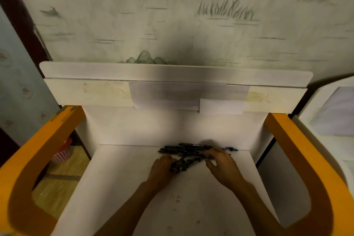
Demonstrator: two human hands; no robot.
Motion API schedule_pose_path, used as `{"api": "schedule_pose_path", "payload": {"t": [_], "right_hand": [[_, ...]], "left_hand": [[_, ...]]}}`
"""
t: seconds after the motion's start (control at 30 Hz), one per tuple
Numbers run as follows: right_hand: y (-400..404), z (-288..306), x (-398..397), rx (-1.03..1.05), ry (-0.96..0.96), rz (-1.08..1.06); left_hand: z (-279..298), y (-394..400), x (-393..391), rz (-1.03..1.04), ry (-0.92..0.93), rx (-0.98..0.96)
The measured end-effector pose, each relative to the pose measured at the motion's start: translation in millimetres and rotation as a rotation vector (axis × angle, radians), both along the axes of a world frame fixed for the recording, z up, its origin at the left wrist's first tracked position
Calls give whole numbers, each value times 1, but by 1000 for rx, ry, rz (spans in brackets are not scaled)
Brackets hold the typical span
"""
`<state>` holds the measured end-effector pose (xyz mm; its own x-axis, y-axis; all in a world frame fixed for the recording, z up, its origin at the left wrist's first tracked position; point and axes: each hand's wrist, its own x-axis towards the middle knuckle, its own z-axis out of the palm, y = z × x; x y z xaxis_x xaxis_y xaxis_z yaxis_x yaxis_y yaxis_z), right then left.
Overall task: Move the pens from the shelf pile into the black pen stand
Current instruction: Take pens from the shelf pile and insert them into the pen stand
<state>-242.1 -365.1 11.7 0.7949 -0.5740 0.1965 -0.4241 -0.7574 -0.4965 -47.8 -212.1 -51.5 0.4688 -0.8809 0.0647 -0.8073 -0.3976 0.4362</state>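
Several black pens [188, 149] lie in a loose pile at the back of a white shelf [122, 178], close to its rear wall. My left hand [161, 167] grips a bunch of black pens [184, 164] that point toward the right. My right hand [220, 161] rests at the right end of the pile, its fingers curled round the pens there. No black pen stand is in view.
Orange curved side rails [47, 140] flank the shelf on both sides. A white upper ledge [172, 82] with taped paper sits above the back wall. A pink basket [62, 154] stands on the floor at left. A white appliance [329, 113] is at the right.
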Motion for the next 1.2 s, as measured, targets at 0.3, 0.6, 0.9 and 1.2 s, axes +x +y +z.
{"api": "schedule_pose_path", "payload": {"t": [0.3,0.6,0.9,1.2], "right_hand": [[7,0,3,28,18,12],[23,0,10,24,-4,-20],[38,11,21,-10,-59,-27],[57,14,26,-16,-39,-40]], "left_hand": [[7,-6,-6,15,78,138],[9,15,-5,281,326,-358],[22,33,-20,564,319,-938],[-2,49,-22,516,326,-770]]}}
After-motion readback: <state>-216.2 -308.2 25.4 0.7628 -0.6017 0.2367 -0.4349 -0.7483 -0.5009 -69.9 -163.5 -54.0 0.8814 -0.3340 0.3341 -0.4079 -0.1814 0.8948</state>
